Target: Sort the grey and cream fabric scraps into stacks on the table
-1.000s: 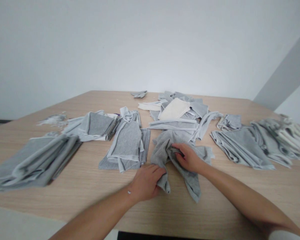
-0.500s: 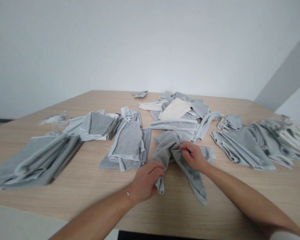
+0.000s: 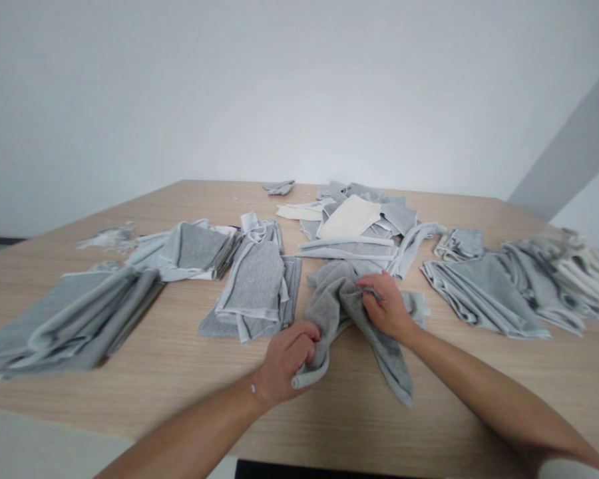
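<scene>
A crumpled piece of grey fabric [image 3: 330,301] with a paler edge is raised in the middle, near the table's front. My left hand [image 3: 288,362] is closed round its lower left part, where a rolled edge hangs below the fingers. Farther right, my right hand [image 3: 383,307] pinches the same fabric near its upper fold, and a pointed end droops beneath it toward the table. Another grey scrap [image 3: 415,306] lies partly hidden behind my right wrist. Left of the hands is a stack of grey fabric pieces [image 3: 254,283] with white edges.
Folded grey cloths [image 3: 80,319] lie at the left, with another stack [image 3: 192,249] behind them. White lint [image 3: 110,238] is at the far left. A mixed pile with a cream piece [image 3: 352,216] stands behind the hands. More folded fabric [image 3: 484,293] lies right on the wooden table [image 3: 180,399].
My left hand has shifted slightly left, and the fabric's lower edge now bends out under it to the left. My right hand has risen a little, still pinching the fabric.
</scene>
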